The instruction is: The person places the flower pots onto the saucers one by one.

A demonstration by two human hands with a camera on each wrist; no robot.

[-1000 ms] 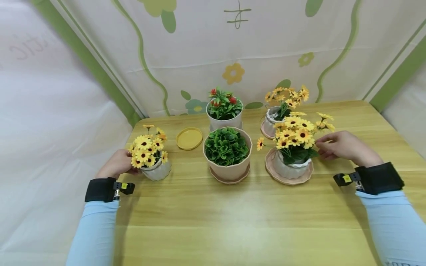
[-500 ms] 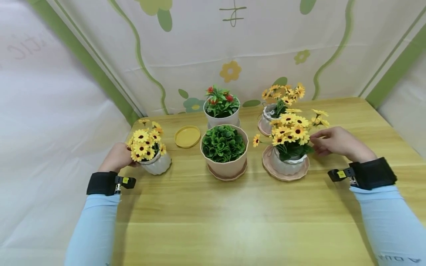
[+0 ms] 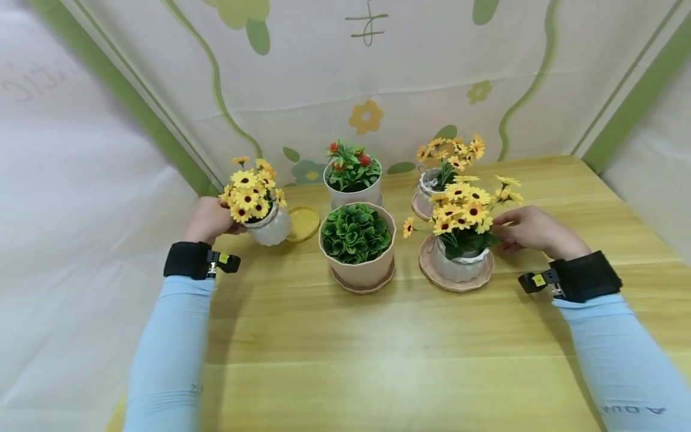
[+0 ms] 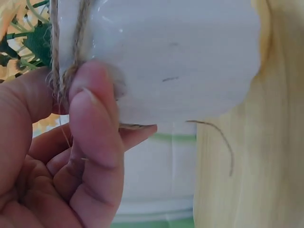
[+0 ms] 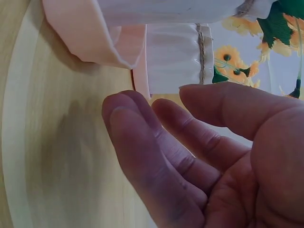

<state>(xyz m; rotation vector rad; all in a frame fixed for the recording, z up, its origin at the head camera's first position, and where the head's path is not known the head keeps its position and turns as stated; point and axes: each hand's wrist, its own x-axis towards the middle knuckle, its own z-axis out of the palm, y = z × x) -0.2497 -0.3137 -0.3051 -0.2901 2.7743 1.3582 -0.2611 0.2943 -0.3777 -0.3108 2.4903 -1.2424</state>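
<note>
At the left of the table my left hand [image 3: 209, 219] grips a white flowerpot [image 3: 272, 228] by its rim; yellow daisy-like flowers [image 3: 251, 195] fill it. In the left wrist view, thumb and fingers pinch the twine-bound neck of this pot [image 4: 180, 66]. Just behind and right of it lies a yellow saucer [image 3: 303, 224], partly hidden by the pot. My right hand [image 3: 534, 229], fingers loosely bent and holding nothing, hovers beside another white pot of yellow flowers [image 3: 461, 267] that stands on a pink saucer [image 3: 426, 264]. The right wrist view shows a gap between fingers and pot.
A pink pot of green leaves [image 3: 358, 273] stands mid-table on its saucer. Behind it is a white pot with red flowers [image 3: 353, 195]. A further white pot with yellow flowers [image 3: 429, 183] stands at back right. A patterned cloth [image 3: 302, 72] hangs behind the table [image 3: 378, 354].
My left hand has carried the flowerpot back and to the right, lifting it toward the yellow saucer. The right hand stays beside its pot. The head view has shifted slightly.
</note>
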